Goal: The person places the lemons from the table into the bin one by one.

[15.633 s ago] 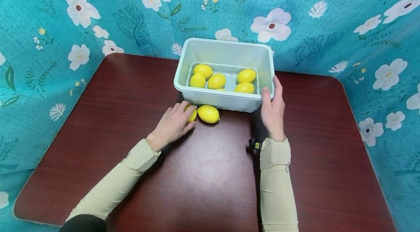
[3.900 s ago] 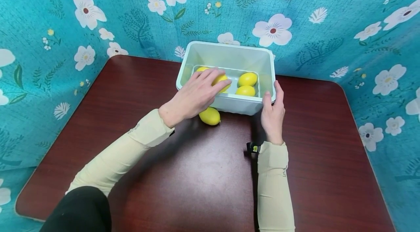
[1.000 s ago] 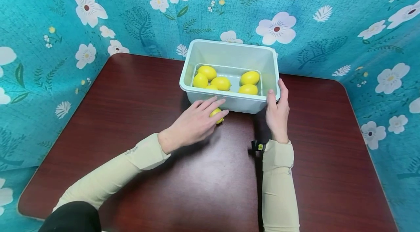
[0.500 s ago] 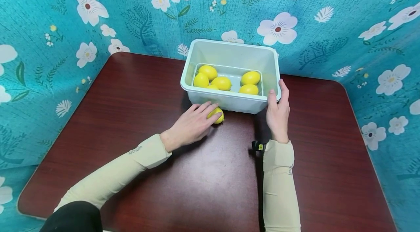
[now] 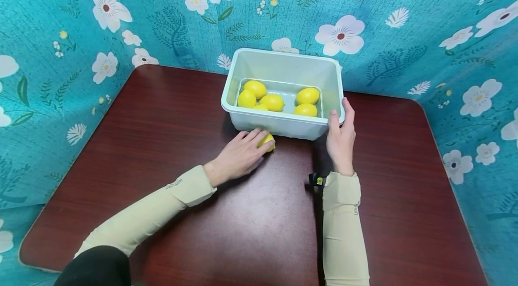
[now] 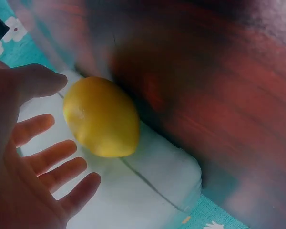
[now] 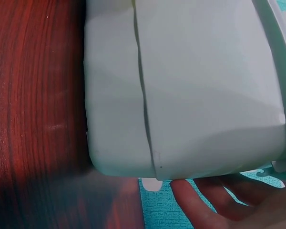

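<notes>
A lemon (image 5: 267,143) lies on the table against the front of a pale plastic bin (image 5: 279,123). My left hand (image 5: 239,154) reaches over it from the left in the head view, covering part of it. In the left wrist view the fingers are spread and loosely bent; the thumb tip is close beside the lemon (image 6: 102,117), and the other fingers stand apart from it. My right hand (image 5: 341,142) holds the bin's front right corner, thumb on the rim and fingers along the end wall. Several lemons (image 5: 272,102) lie inside the bin in two groups.
The dark red wooden table (image 5: 259,232) carries the bin near its back edge. A blue flowered cloth (image 5: 170,20) hangs behind and at both sides. A small black device (image 5: 317,180) sits at the right wrist.
The lemon once under my left hand, left of this one, no longer shows on the table. That hand was in the bin 3.9 seconds ago, then moved down to the remaining lemon. Right hand unchanged.
</notes>
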Action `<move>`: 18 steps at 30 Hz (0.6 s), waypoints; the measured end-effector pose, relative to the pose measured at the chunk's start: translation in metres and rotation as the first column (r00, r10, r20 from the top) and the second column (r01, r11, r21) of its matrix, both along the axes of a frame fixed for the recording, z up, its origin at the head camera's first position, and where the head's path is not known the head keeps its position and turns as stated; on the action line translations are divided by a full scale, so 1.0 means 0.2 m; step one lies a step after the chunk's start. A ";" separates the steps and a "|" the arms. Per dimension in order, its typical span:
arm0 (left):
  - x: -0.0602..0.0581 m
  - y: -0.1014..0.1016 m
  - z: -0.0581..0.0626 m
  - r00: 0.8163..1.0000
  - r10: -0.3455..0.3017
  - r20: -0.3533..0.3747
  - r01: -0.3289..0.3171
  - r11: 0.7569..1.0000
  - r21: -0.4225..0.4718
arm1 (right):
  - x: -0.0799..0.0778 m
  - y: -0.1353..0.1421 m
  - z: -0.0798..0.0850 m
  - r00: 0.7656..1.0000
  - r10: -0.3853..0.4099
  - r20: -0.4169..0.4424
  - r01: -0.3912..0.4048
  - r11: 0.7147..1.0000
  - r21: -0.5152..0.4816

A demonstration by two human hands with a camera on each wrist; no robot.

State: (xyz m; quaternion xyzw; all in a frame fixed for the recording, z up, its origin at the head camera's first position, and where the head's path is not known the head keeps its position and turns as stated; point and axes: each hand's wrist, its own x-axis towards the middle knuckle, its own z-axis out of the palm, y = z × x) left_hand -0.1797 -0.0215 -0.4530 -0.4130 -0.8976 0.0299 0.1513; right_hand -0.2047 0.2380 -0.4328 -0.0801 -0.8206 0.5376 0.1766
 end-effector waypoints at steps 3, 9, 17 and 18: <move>0.00 0.01 -0.01 1.000 0.004 -0.005 -0.004 1.000 -0.001 | 0.01 0.00 0.01 1.000 0.006 0.014 -0.006 1.000 -0.010; -0.01 0.02 -0.04 1.000 0.003 -0.015 -0.002 1.000 0.011 | 0.06 -0.05 0.09 0.999 0.027 0.017 -0.026 0.999 -0.034; -0.02 0.03 -0.03 0.999 0.026 -0.024 -0.026 0.999 0.019 | 0.09 -0.08 0.14 0.999 0.031 0.022 -0.030 0.998 -0.061; -0.02 0.03 -0.03 0.999 0.031 -0.022 -0.031 0.999 0.019 | 0.09 -0.08 0.14 0.999 0.030 0.023 -0.029 0.998 -0.057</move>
